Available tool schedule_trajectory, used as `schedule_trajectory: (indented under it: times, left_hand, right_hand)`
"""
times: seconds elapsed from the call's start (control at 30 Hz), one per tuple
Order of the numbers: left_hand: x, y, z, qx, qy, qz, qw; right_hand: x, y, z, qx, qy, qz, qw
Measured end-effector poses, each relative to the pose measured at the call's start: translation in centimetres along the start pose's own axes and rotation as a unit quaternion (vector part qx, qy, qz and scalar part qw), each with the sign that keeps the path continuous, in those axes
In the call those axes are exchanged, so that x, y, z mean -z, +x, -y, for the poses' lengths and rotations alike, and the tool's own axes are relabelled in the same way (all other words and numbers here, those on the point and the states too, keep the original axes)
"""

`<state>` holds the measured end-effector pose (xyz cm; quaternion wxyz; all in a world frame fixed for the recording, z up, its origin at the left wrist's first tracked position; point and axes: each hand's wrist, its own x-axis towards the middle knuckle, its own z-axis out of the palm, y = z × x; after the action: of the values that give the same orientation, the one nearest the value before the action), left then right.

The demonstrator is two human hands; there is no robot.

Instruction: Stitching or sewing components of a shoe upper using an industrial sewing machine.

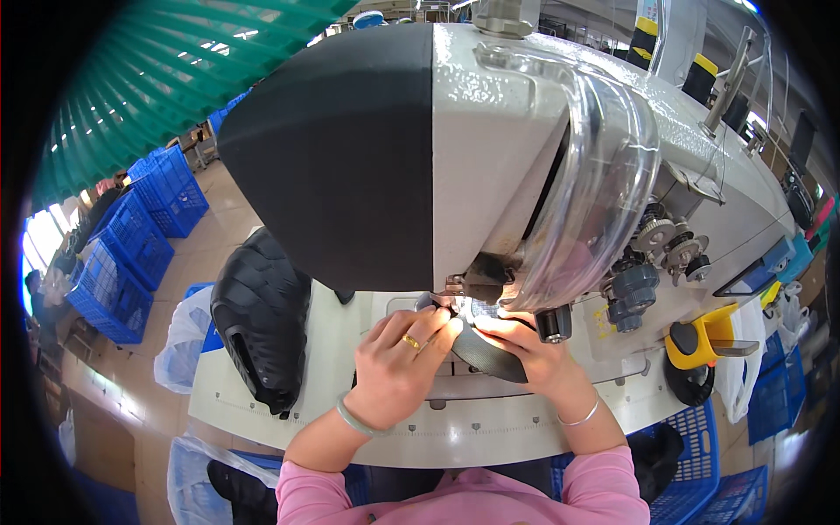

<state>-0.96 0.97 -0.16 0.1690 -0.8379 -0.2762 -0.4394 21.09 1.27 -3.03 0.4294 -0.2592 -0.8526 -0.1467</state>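
Under the head of a sewing machine (499, 157), a dark grey mesh piece (490, 357) with a curved edge lies on the pale machine table (472, 442). It looks like a shoe upper, though much of it is covered. My left hand (398, 363), with a ring and a bangle, pinches its left side close to the lit presser foot (453, 293). From the right, my right hand (529, 346) grips the same piece, thumb and fingers pressed on it beside the needle area. The needle tip itself is hidden.
Left on the table sits a stack of black moulded pieces (261, 319). A yellow and black tool (710, 339) stands at the right edge. Blue crates (131, 241) line the floor at left, with another crate (691, 464) lower right. A green ribbed shade (175, 79) hangs upper left.
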Motion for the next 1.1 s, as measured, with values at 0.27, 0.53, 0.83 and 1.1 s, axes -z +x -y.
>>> schedule_trajectory:
  times: [0.27, 0.53, 0.83, 1.1]
  left_hand:
    - [-0.1, 0.1, -0.3, 0.009, 0.012, 0.021, 1.0]
    - [-0.1, 0.1, 0.3, 0.001, -0.016, -0.023, 1.0]
    - [-0.2, 0.2, -1.0, 0.044, -0.025, -0.041, 0.998]
    - [0.1, -0.1, -2.1, 0.07, 0.008, -0.003, 0.997]
  right_hand:
    - [-0.5, 0.0, 0.0, 0.007, -0.035, -0.024, 0.999]
    - [-0.4, -0.3, 1.3, -0.038, -0.058, 0.0, 0.998]
    - [-0.1, 1.1, 2.5, -0.057, -0.075, -0.01, 0.995]
    - [-0.2, 1.0, 2.8, -0.065, -0.082, -0.033, 0.994]
